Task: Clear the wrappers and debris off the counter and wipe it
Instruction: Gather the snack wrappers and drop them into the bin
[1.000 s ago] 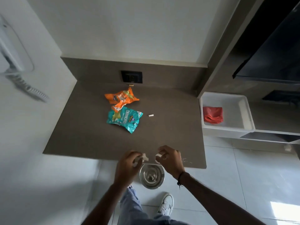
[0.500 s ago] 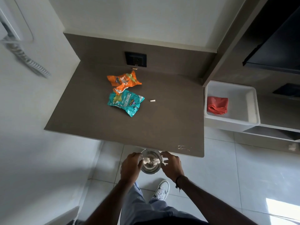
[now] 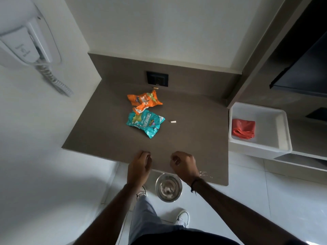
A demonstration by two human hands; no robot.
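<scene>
On the brown counter lie an orange wrapper and, just in front of it, a teal wrapper. A small white stub rests to the right of the teal one, and a tan stub sits by the back wall. Pale crumbs dot the front right corner. My left hand and my right hand hover over the counter's front edge with fingers curled, nothing clearly in them. Below them on the floor stands a round metal bin with white scraps inside.
A white tray to the right of the counter holds a folded red cloth. A black socket plate is set in the backsplash. A wall phone hangs at the left. My legs and shoes stand beside the bin.
Both hands held white scraps, lowered them into the metal bin and let go. They have come back up over the counter's front edge without the scraps.
</scene>
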